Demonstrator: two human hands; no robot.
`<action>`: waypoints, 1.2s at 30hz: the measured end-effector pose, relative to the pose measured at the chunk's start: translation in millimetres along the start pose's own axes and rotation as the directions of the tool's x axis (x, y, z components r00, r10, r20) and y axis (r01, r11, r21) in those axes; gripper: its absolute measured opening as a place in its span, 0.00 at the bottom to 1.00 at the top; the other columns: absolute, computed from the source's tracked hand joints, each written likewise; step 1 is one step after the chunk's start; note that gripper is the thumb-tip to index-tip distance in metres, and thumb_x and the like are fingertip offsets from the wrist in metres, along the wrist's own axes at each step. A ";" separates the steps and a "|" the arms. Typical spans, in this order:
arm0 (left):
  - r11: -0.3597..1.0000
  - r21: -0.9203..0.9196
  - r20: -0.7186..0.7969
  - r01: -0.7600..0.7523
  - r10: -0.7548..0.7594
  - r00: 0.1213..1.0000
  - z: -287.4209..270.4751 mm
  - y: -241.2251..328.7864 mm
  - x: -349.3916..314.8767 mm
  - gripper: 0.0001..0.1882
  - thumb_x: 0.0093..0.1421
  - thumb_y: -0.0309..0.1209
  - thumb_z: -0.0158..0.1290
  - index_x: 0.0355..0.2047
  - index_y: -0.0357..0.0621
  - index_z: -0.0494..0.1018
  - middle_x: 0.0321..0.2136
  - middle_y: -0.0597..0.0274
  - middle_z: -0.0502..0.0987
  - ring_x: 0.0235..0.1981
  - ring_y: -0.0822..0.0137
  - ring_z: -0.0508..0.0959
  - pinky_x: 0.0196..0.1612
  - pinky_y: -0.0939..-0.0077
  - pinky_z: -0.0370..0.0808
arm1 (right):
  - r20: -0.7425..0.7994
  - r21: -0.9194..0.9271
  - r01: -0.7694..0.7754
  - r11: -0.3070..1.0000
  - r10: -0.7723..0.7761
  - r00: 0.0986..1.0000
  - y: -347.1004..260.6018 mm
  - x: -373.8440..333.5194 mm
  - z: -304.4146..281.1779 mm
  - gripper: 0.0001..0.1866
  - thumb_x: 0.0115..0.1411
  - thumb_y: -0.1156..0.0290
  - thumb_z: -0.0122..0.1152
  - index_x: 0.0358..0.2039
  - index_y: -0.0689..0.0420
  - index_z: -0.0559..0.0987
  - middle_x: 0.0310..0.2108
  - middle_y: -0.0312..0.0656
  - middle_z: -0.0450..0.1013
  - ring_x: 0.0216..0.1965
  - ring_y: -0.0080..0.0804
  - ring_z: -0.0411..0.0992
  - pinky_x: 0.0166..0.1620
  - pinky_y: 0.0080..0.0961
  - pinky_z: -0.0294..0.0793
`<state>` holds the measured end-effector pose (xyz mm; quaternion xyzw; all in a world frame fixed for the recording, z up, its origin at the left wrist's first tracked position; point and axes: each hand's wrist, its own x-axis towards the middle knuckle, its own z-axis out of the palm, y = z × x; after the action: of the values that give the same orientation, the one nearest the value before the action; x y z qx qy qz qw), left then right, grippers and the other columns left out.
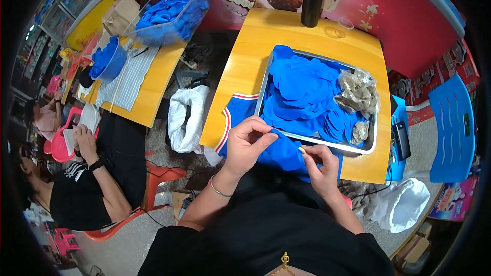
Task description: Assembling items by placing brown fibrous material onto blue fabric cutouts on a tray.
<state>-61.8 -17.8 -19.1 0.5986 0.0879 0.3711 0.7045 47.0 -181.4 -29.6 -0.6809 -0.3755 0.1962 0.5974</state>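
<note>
Left hand (244, 147) in a thumb-and-finger pinch on blue cloth (279, 154)

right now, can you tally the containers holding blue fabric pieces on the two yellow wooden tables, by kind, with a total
Metal tray: 1
Clear plastic bin: 1
Blue tub: 1
Total: 3

Black flask (312, 2) near a clear cup (346, 23), blue chair (443, 145) at far right.
</note>
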 end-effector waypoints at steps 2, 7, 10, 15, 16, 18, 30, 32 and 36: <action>1.000 -0.011 -0.028 -0.010 0.009 1.000 -3.4 0.0 1.1 0.04 0.52 0.18 0.55 0.29 0.36 0.72 0.26 0.65 0.70 0.25 0.79 0.69 0.28 0.89 0.65 | 0.001 -0.031 0.004 1.000 -0.004 1.000 0.2 0.9 -1.0 0.06 0.54 0.79 0.57 0.34 0.65 0.76 0.28 0.43 0.75 0.28 0.24 0.74 0.32 0.17 0.71; 0.998 0.003 -0.120 -0.062 0.062 0.991 -15.5 5.6 6.3 0.04 0.53 0.18 0.54 0.30 0.37 0.73 0.24 0.69 0.68 0.24 0.82 0.66 0.27 0.91 0.62 | -0.015 -0.169 -0.031 0.985 0.029 0.999 9.1 5.3 -17.0 0.06 0.52 0.79 0.59 0.32 0.63 0.76 0.25 0.43 0.75 0.25 0.24 0.73 0.29 0.18 0.70; 0.999 0.034 -0.140 -0.034 0.039 0.989 -17.5 10.1 5.3 0.05 0.54 0.18 0.53 0.31 0.37 0.73 0.23 0.71 0.66 0.23 0.83 0.64 0.26 0.91 0.60 | -0.106 -0.280 -0.027 0.960 -0.003 0.994 17.3 17.0 -27.2 0.05 0.51 0.78 0.60 0.30 0.62 0.76 0.24 0.45 0.73 0.23 0.30 0.72 0.28 0.21 0.69; 0.996 0.054 -0.112 -0.064 0.070 0.991 -15.9 8.7 0.8 0.05 0.53 0.17 0.53 0.31 0.37 0.73 0.23 0.71 0.66 0.21 0.83 0.63 0.25 0.90 0.59 | -0.093 -0.489 0.064 0.870 -0.126 0.988 12.8 50.6 -34.1 0.06 0.52 0.78 0.59 0.31 0.60 0.76 0.24 0.44 0.72 0.22 0.34 0.70 0.27 0.24 0.69; 0.996 0.057 -0.112 -0.068 0.074 0.991 -15.7 9.2 0.0 0.05 0.53 0.17 0.53 0.31 0.37 0.73 0.23 0.71 0.66 0.21 0.83 0.63 0.25 0.90 0.59 | -0.095 -0.508 0.090 0.856 -0.159 0.983 14.7 56.1 -34.7 0.06 0.52 0.78 0.58 0.32 0.60 0.76 0.24 0.44 0.72 0.23 0.35 0.71 0.28 0.25 0.69; 0.991 0.106 -0.081 -0.075 0.084 0.993 -15.2 10.0 -1.6 0.05 0.53 0.17 0.53 0.31 0.37 0.74 0.23 0.70 0.68 0.21 0.83 0.64 0.25 0.90 0.60 | -0.068 -0.548 0.137 0.825 -0.208 0.976 21.7 66.0 -37.9 0.07 0.51 0.79 0.58 0.33 0.59 0.76 0.26 0.45 0.73 0.25 0.36 0.71 0.30 0.25 0.70; 0.944 0.326 0.064 -0.048 0.029 0.998 10.7 5.8 -7.7 0.04 0.51 0.19 0.55 0.28 0.37 0.73 0.18 0.71 0.69 0.20 0.83 0.63 0.24 0.89 0.60 | 0.408 0.221 -0.041 0.974 -0.054 0.911 -6.0 34.2 3.9 0.15 0.58 0.69 0.51 0.45 0.61 0.69 0.38 0.36 0.68 0.39 0.22 0.66 0.43 0.19 0.65; 0.934 0.355 0.065 -0.027 0.005 0.998 10.6 3.7 -9.3 0.05 0.51 0.17 0.55 0.27 0.38 0.71 0.18 0.71 0.67 0.21 0.82 0.63 0.25 0.88 0.60 | 0.372 0.216 -0.135 0.967 0.046 0.927 -9.4 27.6 5.9 0.10 0.58 0.69 0.53 0.38 0.61 0.71 0.31 0.34 0.68 0.32 0.17 0.64 0.35 0.15 0.63; 0.953 0.304 0.057 -0.016 -0.002 0.998 10.1 -2.5 -10.2 0.05 0.54 0.20 0.53 0.26 0.40 0.67 0.18 0.72 0.68 0.20 0.85 0.63 0.23 0.90 0.58 | 0.286 0.251 -0.198 0.948 0.123 0.950 -1.2 21.0 1.7 0.09 0.58 0.68 0.55 0.30 0.61 0.72 0.25 0.34 0.68 0.27 0.16 0.63 0.30 0.16 0.62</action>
<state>-62.2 -32.1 -22.0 0.7104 0.1218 0.3385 0.6049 58.9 -164.6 -25.0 -0.5867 -0.3642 0.3847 0.6125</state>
